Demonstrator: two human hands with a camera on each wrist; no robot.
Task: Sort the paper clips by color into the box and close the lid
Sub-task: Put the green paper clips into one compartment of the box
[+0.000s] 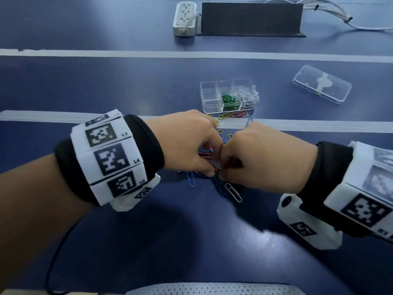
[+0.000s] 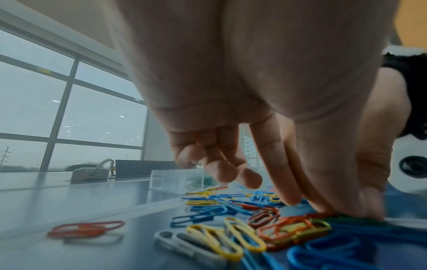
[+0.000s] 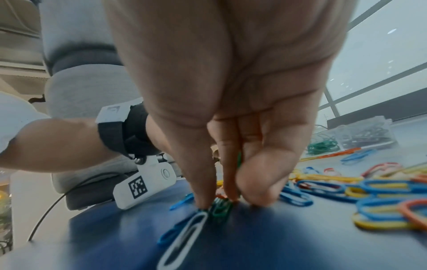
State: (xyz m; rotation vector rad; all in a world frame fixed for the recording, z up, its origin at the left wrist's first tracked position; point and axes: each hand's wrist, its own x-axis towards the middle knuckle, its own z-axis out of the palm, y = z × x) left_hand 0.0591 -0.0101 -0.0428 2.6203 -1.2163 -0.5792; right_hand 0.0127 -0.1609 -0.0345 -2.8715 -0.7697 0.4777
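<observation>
Green paper clips [image 3: 219, 208] (long axis unclear) pinched between both hands' fingertips [image 3: 203, 199].

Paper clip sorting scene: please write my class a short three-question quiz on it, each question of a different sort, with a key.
1. True or false: the lid is already on the box.
2. Which colours of clips already lie in the box?
A. green and white
B. red and blue
C. yellow only
3. Fill in: the right hand has its fingertips down on a ____ clip at the near edge of the pile of loose clips.

Key
1. False. The lid lies apart on the table, to the right of the box.
2. A. Green clips fill the middle compartment, white clips the right one.
3. Green: the green clip shows in the right wrist view. The left hand touches the pile beside it.
</observation>
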